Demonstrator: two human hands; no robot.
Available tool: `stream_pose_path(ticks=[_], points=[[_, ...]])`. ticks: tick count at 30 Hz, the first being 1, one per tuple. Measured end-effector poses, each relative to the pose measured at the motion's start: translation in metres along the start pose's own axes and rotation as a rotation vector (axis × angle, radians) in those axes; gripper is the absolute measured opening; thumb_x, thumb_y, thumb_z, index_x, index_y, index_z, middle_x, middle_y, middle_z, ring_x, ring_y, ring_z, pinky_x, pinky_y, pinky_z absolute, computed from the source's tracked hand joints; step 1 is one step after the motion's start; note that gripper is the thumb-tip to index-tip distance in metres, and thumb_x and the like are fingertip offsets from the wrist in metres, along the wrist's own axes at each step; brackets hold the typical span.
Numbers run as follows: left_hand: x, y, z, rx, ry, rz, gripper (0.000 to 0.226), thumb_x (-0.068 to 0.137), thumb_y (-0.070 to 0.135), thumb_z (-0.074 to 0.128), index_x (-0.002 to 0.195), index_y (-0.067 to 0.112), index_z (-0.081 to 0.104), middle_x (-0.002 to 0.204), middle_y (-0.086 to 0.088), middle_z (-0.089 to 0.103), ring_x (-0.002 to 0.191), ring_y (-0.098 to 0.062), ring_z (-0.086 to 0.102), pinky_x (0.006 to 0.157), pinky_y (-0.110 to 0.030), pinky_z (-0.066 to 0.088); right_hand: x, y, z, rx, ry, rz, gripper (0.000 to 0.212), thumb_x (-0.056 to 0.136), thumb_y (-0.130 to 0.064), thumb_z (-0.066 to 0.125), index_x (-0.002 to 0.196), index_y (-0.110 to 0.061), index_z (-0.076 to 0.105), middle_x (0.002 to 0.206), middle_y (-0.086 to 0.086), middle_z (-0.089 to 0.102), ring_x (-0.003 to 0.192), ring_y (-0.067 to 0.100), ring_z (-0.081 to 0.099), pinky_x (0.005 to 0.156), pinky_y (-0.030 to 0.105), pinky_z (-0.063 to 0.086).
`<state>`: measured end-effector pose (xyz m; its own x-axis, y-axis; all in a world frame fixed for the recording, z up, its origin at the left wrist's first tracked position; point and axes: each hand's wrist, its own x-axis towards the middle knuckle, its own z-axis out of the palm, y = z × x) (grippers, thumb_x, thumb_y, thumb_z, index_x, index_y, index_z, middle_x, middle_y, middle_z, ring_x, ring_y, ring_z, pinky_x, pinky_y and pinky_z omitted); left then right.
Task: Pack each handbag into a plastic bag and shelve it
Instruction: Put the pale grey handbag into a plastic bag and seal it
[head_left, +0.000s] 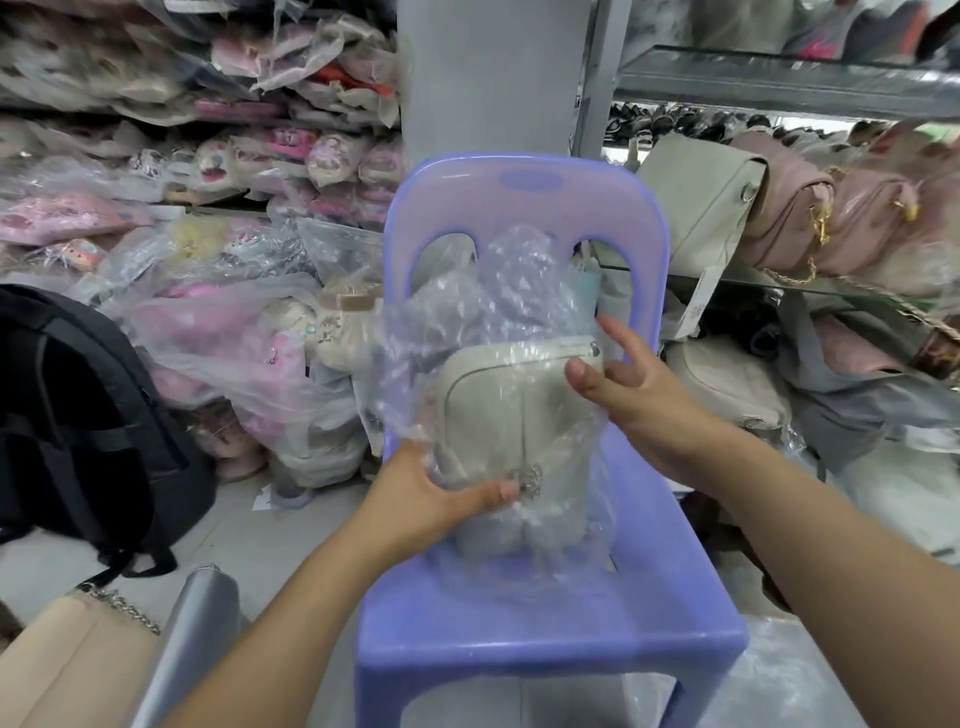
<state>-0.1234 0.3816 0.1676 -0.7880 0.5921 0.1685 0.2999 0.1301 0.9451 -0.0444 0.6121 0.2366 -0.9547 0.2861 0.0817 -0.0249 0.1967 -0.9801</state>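
A cream handbag (511, 410) with a silver clasp sits inside a clear plastic bag (498, 291), held above the seat of a purple plastic chair (550, 629). My left hand (441, 499) grips the handbag's lower edge through the plastic, thumb near the clasp. At the bag's upper right corner my right hand (623, 379) touches the plastic with its fingers spread and loosely bent. The plastic bag's open top rises crumpled in front of the chair back.
A glass shelf (727, 275) at right carries a cream handbag (701, 208) and pink handbags (831, 218); more bags lie below it. Bagged stock (208, 182) is piled at left. A black backpack (78, 426) and a tan chain-strap bag (67, 660) sit on the floor.
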Motion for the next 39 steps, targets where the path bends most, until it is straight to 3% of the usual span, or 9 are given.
stream_pose_path(ticks=[2, 4, 7, 10, 19, 23, 29, 35, 39], points=[[-0.006, -0.01, -0.001, 0.041, -0.091, -0.066, 0.047, 0.07, 0.03, 0.091, 0.109, 0.017, 0.068, 0.085, 0.021, 0.076, 0.08, 0.006, 0.07, 0.074, -0.016, 0.055, 0.003, 0.007, 0.002, -0.069, -0.012, -0.007, 0.098, 0.069, -0.046, 0.088, 0.152, -0.033, 0.037, 0.129, -0.004, 0.071, 0.118, 0.012, 0.068, 0.094, 0.027, 0.056], [-0.006, -0.015, -0.004, -0.043, -0.124, -0.119, 0.062, 0.067, 0.041, 0.091, 0.12, 0.021, 0.064, 0.103, 0.018, 0.076, 0.1, 0.001, 0.07, 0.09, -0.023, 0.055, 0.001, 0.02, 0.002, -0.191, -0.07, 0.022, 0.092, 0.069, -0.043, 0.094, 0.146, -0.03, 0.044, 0.13, -0.007, 0.07, 0.12, 0.014, 0.068, 0.1, 0.037, 0.056], [0.007, -0.01, -0.008, -0.213, 0.16, -0.107, 0.105, 0.055, 0.06, 0.091, 0.143, 0.028, 0.044, 0.141, 0.012, 0.057, 0.13, -0.008, 0.053, 0.108, -0.028, 0.042, -0.004, 0.036, -0.003, -0.247, -0.14, 0.076, 0.091, 0.063, -0.045, 0.097, 0.139, -0.033, 0.048, 0.13, -0.007, 0.07, 0.12, 0.015, 0.068, 0.106, 0.044, 0.052], [0.02, 0.005, -0.01, -0.444, 0.246, -0.005, 0.117, 0.047, 0.074, 0.086, 0.144, 0.026, 0.043, 0.141, 0.0, 0.059, 0.129, -0.013, 0.057, 0.1, -0.03, 0.05, -0.006, 0.042, -0.008, -0.288, -0.192, 0.126, 0.084, 0.068, -0.027, 0.096, 0.138, -0.03, 0.048, 0.124, -0.007, 0.074, 0.112, 0.014, 0.072, 0.103, 0.041, 0.055], [0.015, 0.011, 0.015, -0.311, 0.207, -0.023, 0.053, 0.066, 0.048, 0.082, 0.108, 0.022, 0.062, 0.091, 0.014, 0.077, 0.085, 0.0, 0.073, 0.071, -0.017, 0.056, -0.013, 0.047, -0.007, -0.675, -0.16, 0.236, 0.073, 0.065, -0.049, 0.094, 0.125, -0.036, 0.056, 0.126, -0.016, 0.061, 0.116, 0.004, 0.057, 0.104, 0.027, 0.045], [0.011, -0.009, 0.019, -0.128, 0.215, -0.023, 0.075, 0.059, 0.081, 0.072, 0.117, 0.037, 0.052, 0.108, 0.021, 0.07, 0.097, 0.008, 0.066, 0.084, -0.016, 0.052, -0.014, 0.061, -0.002, -0.491, -0.192, 0.298, 0.068, 0.071, -0.043, 0.092, 0.128, -0.042, 0.054, 0.119, -0.017, 0.07, 0.106, 0.003, 0.07, 0.1, 0.029, 0.054], [-0.002, -0.05, 0.035, 0.067, 0.146, -0.097, 0.086, 0.063, 0.051, 0.092, 0.132, 0.035, 0.044, 0.12, 0.018, 0.068, 0.109, 0.0, 0.066, 0.096, -0.03, 0.054, -0.019, 0.075, 0.008, -0.192, -0.167, 0.289, 0.047, 0.094, -0.02, 0.074, 0.133, -0.026, 0.048, 0.124, -0.002, 0.072, 0.107, 0.011, 0.073, 0.086, 0.024, 0.058], [0.012, 0.017, 0.03, 0.071, 0.338, -0.081, 0.063, 0.074, 0.055, 0.081, 0.122, 0.03, 0.05, 0.111, 0.017, 0.065, 0.1, -0.008, 0.065, 0.08, -0.027, 0.051, -0.01, 0.035, 0.008, -0.152, -0.069, 0.31, 0.054, 0.089, -0.069, 0.061, 0.132, -0.035, 0.058, 0.116, -0.007, 0.075, 0.1, 0.02, 0.074, 0.066, 0.037, 0.062], [0.038, 0.067, 0.014, -0.127, 0.279, -0.211, 0.073, 0.077, 0.067, 0.065, 0.13, 0.023, 0.043, 0.107, 0.004, 0.063, 0.1, -0.023, 0.065, 0.083, -0.037, 0.052, 0.007, -0.014, 0.006, -0.137, 0.174, 0.248, 0.063, 0.092, -0.069, 0.052, 0.137, -0.026, 0.045, 0.119, 0.0, 0.066, 0.086, 0.024, 0.066, 0.051, 0.023, 0.047]])
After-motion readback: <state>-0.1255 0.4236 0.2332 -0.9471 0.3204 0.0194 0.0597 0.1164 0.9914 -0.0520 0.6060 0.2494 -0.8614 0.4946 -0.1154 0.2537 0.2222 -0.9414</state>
